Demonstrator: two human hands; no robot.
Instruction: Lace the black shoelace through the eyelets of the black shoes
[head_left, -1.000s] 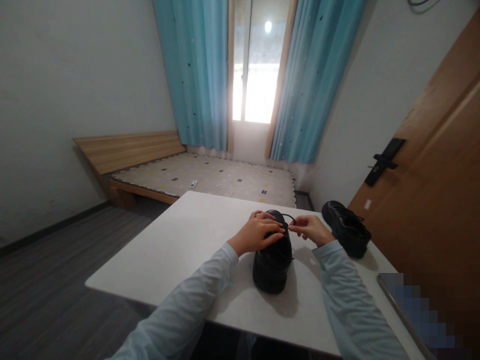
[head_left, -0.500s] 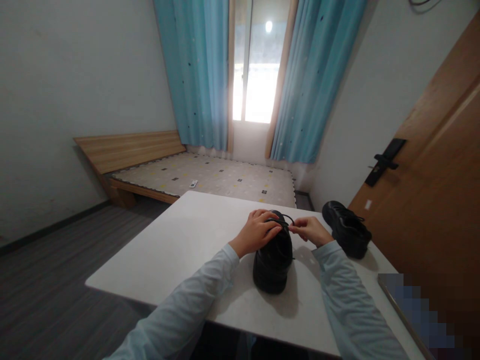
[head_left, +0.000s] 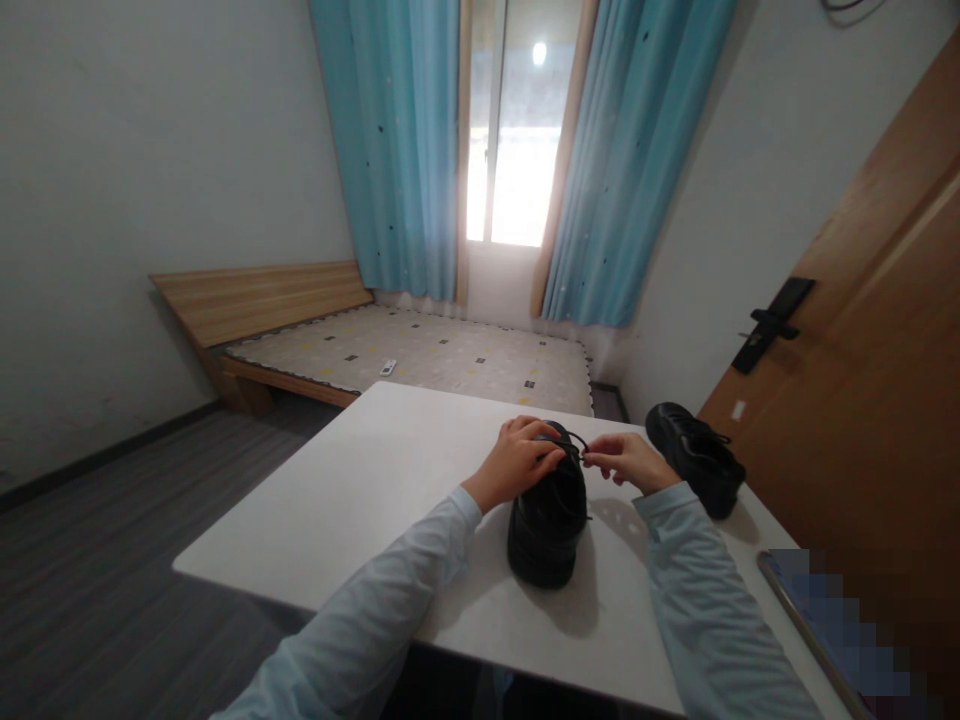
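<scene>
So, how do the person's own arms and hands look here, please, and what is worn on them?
Both arms wear long, loose sleeves of pale blue cloth, plain and without markings, the left sleeve and the right sleeve alike, each ending at the wrist. The left hand and the right hand are bare: no gloves. No ring, watch or bracelet shows at this size.

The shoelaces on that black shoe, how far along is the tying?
Midway. The near shoe stands on the table; the left hand rests on it while the right hand pinches its lace. No finished bow shows. The other shoe stands untouched.
</scene>
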